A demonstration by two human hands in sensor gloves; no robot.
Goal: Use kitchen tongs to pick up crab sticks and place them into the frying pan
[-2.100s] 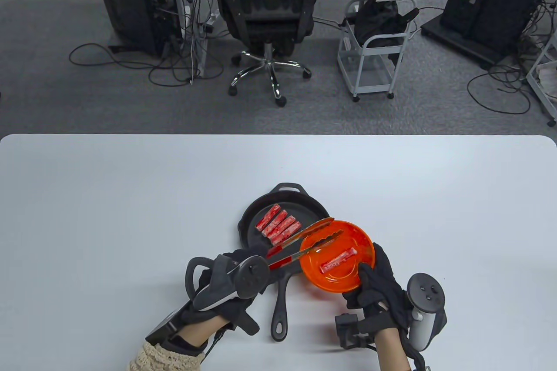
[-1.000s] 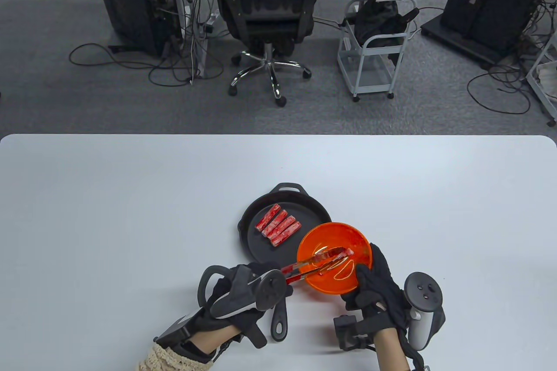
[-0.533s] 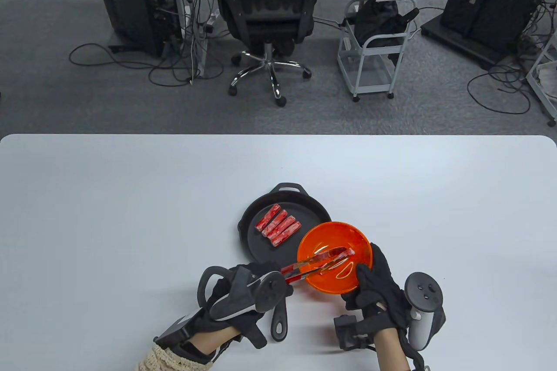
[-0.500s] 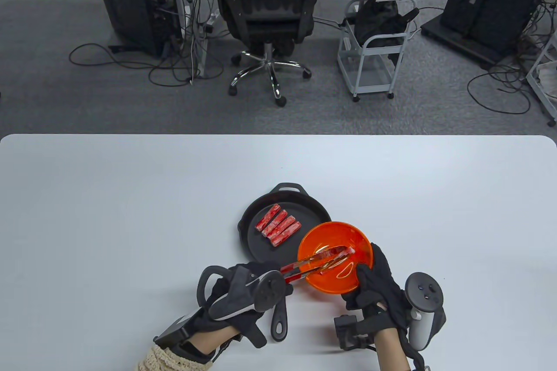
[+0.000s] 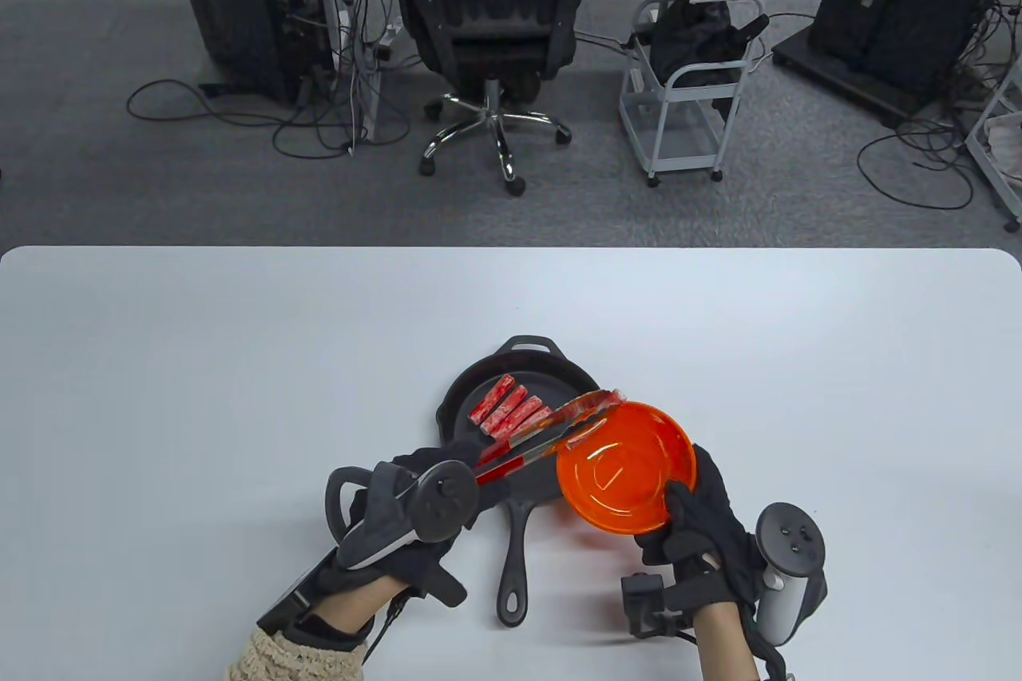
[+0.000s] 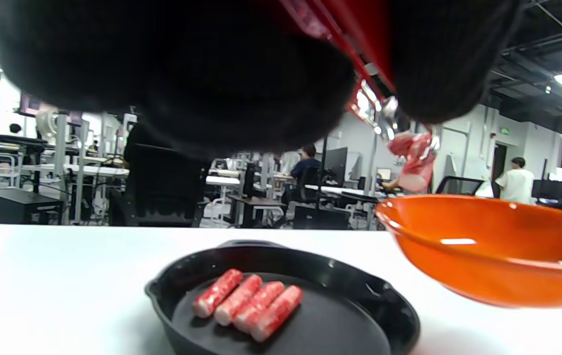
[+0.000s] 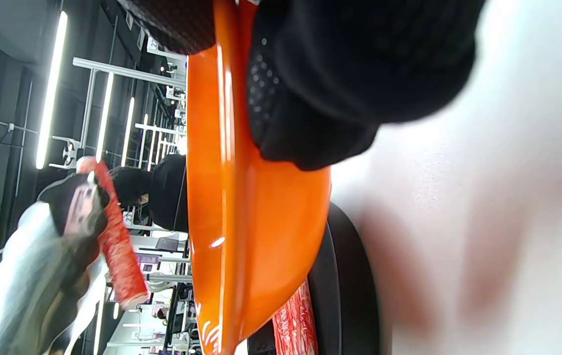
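Observation:
My left hand [image 5: 444,473] grips the red-handled metal tongs [image 5: 533,443]. The tongs pinch one red-and-white crab stick [image 5: 597,398] in the air, above the far rim of the orange bowl [image 5: 631,473] and the pan's right edge. In the left wrist view the crab stick [image 6: 413,162] hangs just over the bowl [image 6: 488,246]. My right hand [image 5: 691,509] holds the bowl by its near rim, lifted and tilted; nothing lies inside it. The black frying pan [image 5: 467,393] holds several crab sticks [image 5: 511,413] side by side, also seen as crab sticks [image 6: 248,303] in the left wrist view.
The pan's long handle [image 5: 512,561] points toward me between my hands. Beyond the white table's far edge [image 5: 511,248] stand an office chair [image 5: 491,10], a small white cart [image 5: 687,98] and computer towers on a grey carpet with loose cables.
The tongs closed on the last crab stick in the bowl and lifted it out, up and left toward the pan. My right hand raised and tilted the bowl, shifting slightly right.

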